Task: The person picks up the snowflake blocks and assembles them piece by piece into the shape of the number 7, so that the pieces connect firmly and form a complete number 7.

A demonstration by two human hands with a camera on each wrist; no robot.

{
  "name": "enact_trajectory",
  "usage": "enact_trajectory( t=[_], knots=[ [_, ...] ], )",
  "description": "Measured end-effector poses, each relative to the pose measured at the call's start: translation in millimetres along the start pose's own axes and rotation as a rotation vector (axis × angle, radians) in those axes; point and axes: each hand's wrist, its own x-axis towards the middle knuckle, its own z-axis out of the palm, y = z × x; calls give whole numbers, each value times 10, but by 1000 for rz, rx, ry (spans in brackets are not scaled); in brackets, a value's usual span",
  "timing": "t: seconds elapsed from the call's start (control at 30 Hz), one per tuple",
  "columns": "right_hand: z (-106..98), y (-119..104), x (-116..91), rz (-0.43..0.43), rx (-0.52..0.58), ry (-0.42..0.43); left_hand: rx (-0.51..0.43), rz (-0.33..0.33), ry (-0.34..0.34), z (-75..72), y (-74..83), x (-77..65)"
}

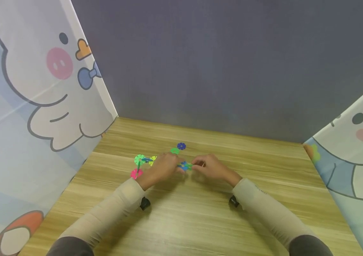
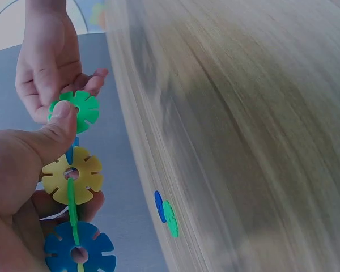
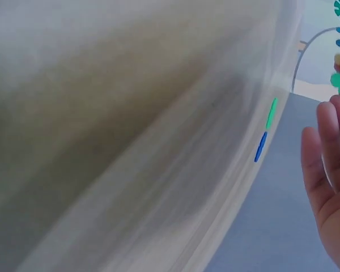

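Observation:
A chain of slotted plastic snowflake discs hangs between both hands above the table. My left hand (image 1: 165, 165) holds the chain, its thumb pressed on a green disc (image 2: 88, 110) at the end. A yellow disc (image 2: 90, 175) and a blue disc (image 2: 96, 243) are linked below it in the left wrist view. My right hand (image 1: 211, 166) pinches the far edge of that green disc; its fingertips are partly hidden. On the left, the chain continues to a light green disc (image 1: 139, 159) and a pink disc (image 1: 135, 174).
Behind the hands, a loose green disc (image 1: 174, 151) and a dark blue disc (image 1: 181, 146) lie on the wooden table (image 1: 184, 220). A grey panel (image 1: 200, 71) stands at the table's back edge, with cartoon-printed panels on both sides.

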Motion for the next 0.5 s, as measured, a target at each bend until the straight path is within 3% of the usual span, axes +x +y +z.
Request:
enact_trajectory(
  t=[0.2,0.5],
  knots=[
    [-56,11,110,18,27,98,1,-5,-33,-11,-19,-13],
    [-42,99,379,44,-94,189,-4,-16,-57,-19,-2,-33]
  ],
)
